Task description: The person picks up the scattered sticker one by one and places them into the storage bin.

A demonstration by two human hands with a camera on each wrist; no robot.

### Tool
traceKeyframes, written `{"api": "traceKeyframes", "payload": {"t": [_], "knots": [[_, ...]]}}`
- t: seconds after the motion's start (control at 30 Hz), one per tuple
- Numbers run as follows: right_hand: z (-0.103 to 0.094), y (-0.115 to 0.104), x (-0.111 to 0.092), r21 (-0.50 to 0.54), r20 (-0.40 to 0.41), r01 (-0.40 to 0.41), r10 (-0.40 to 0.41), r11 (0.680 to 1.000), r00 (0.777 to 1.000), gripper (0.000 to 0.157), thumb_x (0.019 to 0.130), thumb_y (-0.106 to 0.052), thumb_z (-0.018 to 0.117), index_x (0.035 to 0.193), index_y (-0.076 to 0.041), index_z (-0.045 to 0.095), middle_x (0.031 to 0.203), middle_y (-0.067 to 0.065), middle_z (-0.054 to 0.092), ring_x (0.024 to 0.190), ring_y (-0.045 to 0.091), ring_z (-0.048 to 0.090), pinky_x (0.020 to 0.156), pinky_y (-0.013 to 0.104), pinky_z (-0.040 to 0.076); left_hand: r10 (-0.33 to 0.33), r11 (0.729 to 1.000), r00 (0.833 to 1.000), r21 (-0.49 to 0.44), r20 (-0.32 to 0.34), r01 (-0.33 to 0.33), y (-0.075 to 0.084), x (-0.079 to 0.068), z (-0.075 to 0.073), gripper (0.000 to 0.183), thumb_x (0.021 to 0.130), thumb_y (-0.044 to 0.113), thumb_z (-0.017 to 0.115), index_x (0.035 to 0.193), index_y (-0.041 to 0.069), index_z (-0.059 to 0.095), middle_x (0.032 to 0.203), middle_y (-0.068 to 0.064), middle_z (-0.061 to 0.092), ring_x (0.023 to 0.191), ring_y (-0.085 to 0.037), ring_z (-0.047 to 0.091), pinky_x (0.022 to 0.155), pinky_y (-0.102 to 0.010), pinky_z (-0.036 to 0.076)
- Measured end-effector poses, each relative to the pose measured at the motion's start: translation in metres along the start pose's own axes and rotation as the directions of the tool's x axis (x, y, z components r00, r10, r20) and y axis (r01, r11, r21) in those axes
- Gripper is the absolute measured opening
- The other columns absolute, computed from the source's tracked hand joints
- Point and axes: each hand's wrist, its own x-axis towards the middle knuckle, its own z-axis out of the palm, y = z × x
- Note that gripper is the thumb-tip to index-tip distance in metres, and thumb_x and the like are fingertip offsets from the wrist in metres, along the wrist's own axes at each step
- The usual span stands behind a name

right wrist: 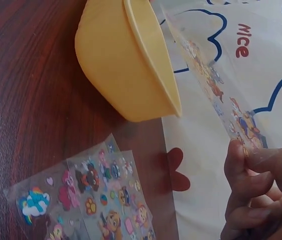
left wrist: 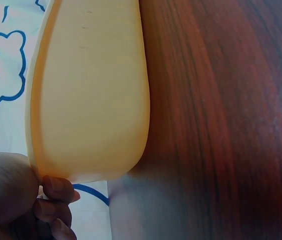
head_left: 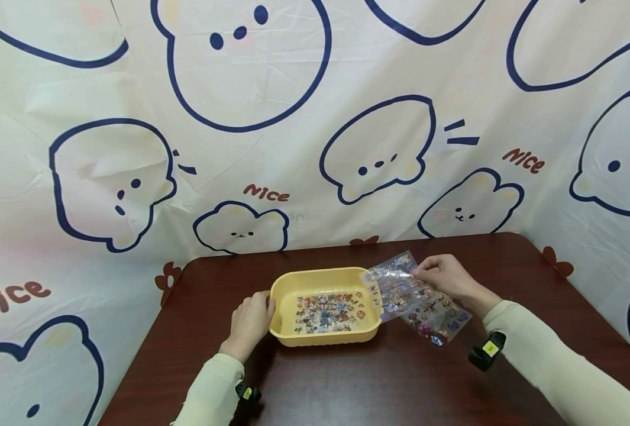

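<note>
A yellow plastic basin (head_left: 322,339) stands on the table, with clear, printed sticker sheets (head_left: 328,312) lying inside. My left hand (head_left: 248,322) grips the basin's left end; in the left wrist view its thumb and fingers (left wrist: 56,190) pinch the rim. Beyond the basin's right end, my right hand (head_left: 448,276) pinches a clear sticker sheet (right wrist: 225,100) by one edge. This sheet is raised and tilted, its far end over the basin's right rim. Below that hand, more sticker sheets (right wrist: 111,205) with colourful cartoon figures overlap on the table.
The dark reddish-brown wooden table (head_left: 346,384) runs back to a white cloth (head_left: 304,160) printed with blue cartoon outlines. Black camera straps (head_left: 487,350) sit on both wrists.
</note>
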Motion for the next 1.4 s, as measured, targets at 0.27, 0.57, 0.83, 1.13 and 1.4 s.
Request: {"api": "traceKeyframes", "payload": {"t": [0.27, 0.57, 0.83, 1.13, 1.4], "knots": [[0.011, -0.004, 0.004, 0.026, -0.006, -0.033, 0.034, 0.999, 0.999, 0.022, 0.101, -0.018, 0.062, 0.095, 0.002, 0.067, 0.075, 0.0, 0.069, 0.053, 0.007, 0.042, 0.051, 0.028, 0.04, -0.002, 1.0, 1.0, -0.006, 0.005, 0.002, 0.001, 0.0, -0.002, 0.028, 0.1, 0.021, 0.059, 0.117, 0.003, 0.072, 0.093, -0.016, 0.075, 0.067, -0.024, 0.066, 0.059, -0.045, 0.05], [0.028, -0.01, 0.008, 0.004, -0.028, -0.025, 0.025, 1.0, 0.999, 0.019, 0.099, -0.017, 0.063, 0.094, 0.001, 0.067, 0.073, 0.0, 0.065, 0.054, 0.009, 0.046, 0.051, 0.028, 0.041, -0.005, 1.0, 1.0, -0.01, 0.006, 0.005, 0.002, -0.001, -0.003, 0.03, 0.1, 0.021, 0.059, 0.12, 0.003, 0.071, 0.096, -0.017, 0.076, 0.07, -0.025, 0.068, 0.06, -0.045, 0.051], [0.043, -0.021, 0.013, 0.014, -0.018, -0.018, 0.018, 1.0, 1.0, 0.017, 0.098, -0.016, 0.065, 0.089, -0.001, 0.067, 0.087, 0.008, 0.072, 0.053, 0.01, 0.043, 0.05, 0.028, 0.039, -0.005, 1.0, 1.0, -0.018, 0.006, 0.005, 0.002, -0.002, -0.003, 0.031, 0.1, 0.021, 0.059, 0.121, 0.003, 0.071, 0.1, -0.018, 0.076, 0.075, -0.028, 0.071, 0.064, -0.048, 0.053], [0.062, -0.029, 0.015, 0.046, 0.022, -0.022, 0.021, 0.999, 1.0, 0.015, 0.098, -0.013, 0.064, 0.09, 0.0, 0.066, 0.09, 0.011, 0.074, 0.052, 0.009, 0.043, 0.049, 0.026, 0.037, -0.004, 1.0, 1.0, -0.023, -0.002, 0.004, 0.002, -0.002, -0.003, 0.032, 0.1, 0.022, 0.059, 0.122, 0.002, 0.07, 0.104, -0.019, 0.076, 0.079, -0.032, 0.072, 0.065, -0.049, 0.053], [0.079, -0.035, 0.017, 0.081, 0.04, 0.028, -0.031, 0.996, 0.999, 0.014, 0.097, -0.01, 0.064, 0.091, 0.002, 0.067, 0.09, 0.014, 0.075, 0.056, 0.008, 0.053, 0.054, 0.029, 0.046, -0.002, 1.0, 1.0, -0.024, -0.003, 0.002, 0.002, -0.002, -0.002, 0.032, 0.1, 0.022, 0.059, 0.123, 0.002, 0.07, 0.105, -0.019, 0.076, 0.08, -0.033, 0.072, 0.065, -0.05, 0.053]]}}
